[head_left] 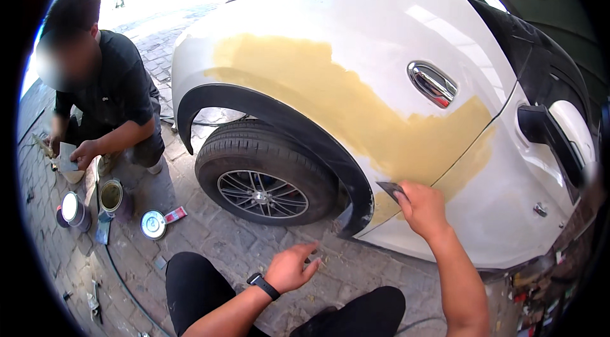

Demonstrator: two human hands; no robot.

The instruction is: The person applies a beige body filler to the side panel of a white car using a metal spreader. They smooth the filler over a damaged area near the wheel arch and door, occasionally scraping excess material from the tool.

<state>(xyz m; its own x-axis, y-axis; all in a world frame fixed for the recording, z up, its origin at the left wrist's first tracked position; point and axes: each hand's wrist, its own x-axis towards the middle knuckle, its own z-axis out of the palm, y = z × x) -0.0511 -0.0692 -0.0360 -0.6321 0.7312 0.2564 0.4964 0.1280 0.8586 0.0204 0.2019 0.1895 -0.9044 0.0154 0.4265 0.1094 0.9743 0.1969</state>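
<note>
My right hand (422, 208) grips a dark, flat filler spreader (389, 191), its edge against the lower part of the white car fender (362, 16) by the door seam. A broad band of yellowish body filler (298, 86) runs over the wheel arch and onto the door edge. Below it, my left hand (293, 267), with a dark watch on the wrist, hangs over the ground with fingers apart and nothing in it. The black arch trim (286, 111) curves above the wheel (260, 194). The spreader's far side is partly hidden by my fingers.
At the left a co-worker (108, 92) crouches, holding a flat grey plate (65, 158). Open cans (112, 197) stand on the paving near a round lid (152, 224), a red and white tube (175, 214) and a hose (121, 276). The side mirror (546, 133) juts out at the right.
</note>
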